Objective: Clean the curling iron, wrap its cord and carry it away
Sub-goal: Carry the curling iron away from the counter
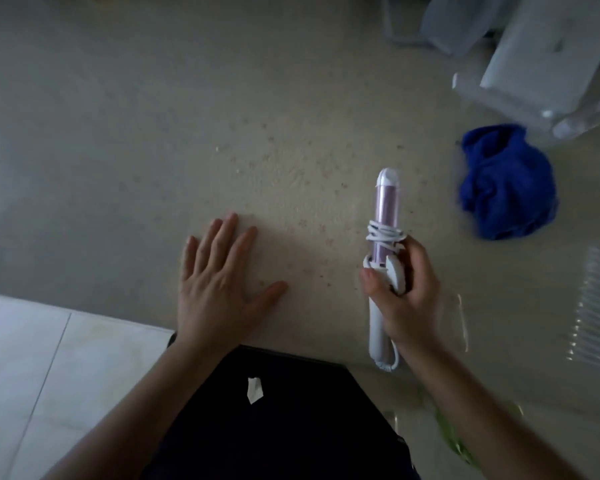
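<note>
Beige surface [118, 133], faint flower print, table or counter unclear; left hand [219, 285] flat on it, fingers spread; crumpled blue cloth [506, 188] on it at right, well apart from that hand; clear plastic containers [534, 71] at far-right corner; ribbed clear item [596, 306] at right edge, too blurred to ID; curling iron [388, 206] in right hand [406, 299] above it, contact w/ surface unclear.

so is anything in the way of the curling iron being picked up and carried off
Nothing visible. The right hand grips the curling iron at its handle, cord wound round the barrel; the blue cloth and left hand lie apart from it.
</note>
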